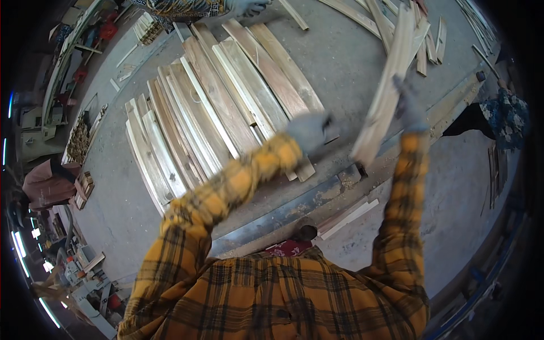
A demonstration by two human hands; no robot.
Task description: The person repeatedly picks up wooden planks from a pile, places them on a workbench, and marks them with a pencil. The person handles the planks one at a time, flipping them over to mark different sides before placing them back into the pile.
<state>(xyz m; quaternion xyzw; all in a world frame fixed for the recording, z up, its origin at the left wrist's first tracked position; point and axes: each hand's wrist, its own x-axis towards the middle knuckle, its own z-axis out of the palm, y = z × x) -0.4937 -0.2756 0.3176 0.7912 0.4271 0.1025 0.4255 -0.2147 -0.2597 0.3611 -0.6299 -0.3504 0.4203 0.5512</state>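
Note:
My left hand (309, 132), in a grey glove and blurred, is over the near ends of a row of wooden boards (221, 89). Its fingers are too smeared to show whether they touch the wood. On the right, my right hand (408, 104), also gloved, grips the edge of a long pale plank (384, 102). Part of the hand lies over the plank's face, and other fingers are hidden. The plank slants from loose boards at the far right towards the table's near edge. Boards of differing widths and lengths lie side by side in the row.
A grey worktable (335, 72) has a metal near edge (289, 212). Loose strips (440, 42) lie at the far right. Across the table is another person's gloved hand (248, 6); other people stand left and right. Stacked wood (76, 140) is at left; strips (348, 219) lie below the edge.

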